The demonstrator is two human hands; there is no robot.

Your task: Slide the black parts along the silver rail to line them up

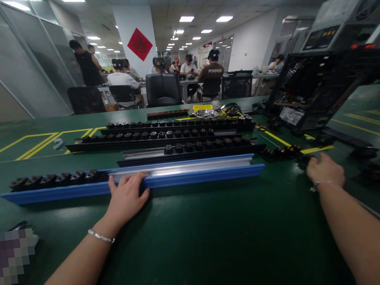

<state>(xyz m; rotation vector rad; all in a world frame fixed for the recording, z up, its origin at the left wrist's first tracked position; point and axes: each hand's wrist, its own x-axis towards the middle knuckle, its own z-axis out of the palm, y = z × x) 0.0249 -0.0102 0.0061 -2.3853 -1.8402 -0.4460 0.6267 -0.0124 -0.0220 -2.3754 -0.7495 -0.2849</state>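
Note:
A long blue rail (198, 176) with a silver channel lies across the green table (204, 244), with several black round parts (54, 180) seated in its left end. My left hand (127, 198) rests on the rail's front edge, fingers laid over it and apart. My right hand (324, 170) is off the rail's right end, its fingers curled down onto a small black part (307, 160) beside a cluster of loose black parts (283, 151). I cannot make out whether the fingers hold it.
Three black rails (161, 137) loaded with black parts lie behind the blue one. A black mesh crate (313, 87) and a grey machine (346, 21) stand at the right. Loose black parts (378, 172) lie at the right. A metal bowl (207, 113) sits behind. Several people sit at far tables.

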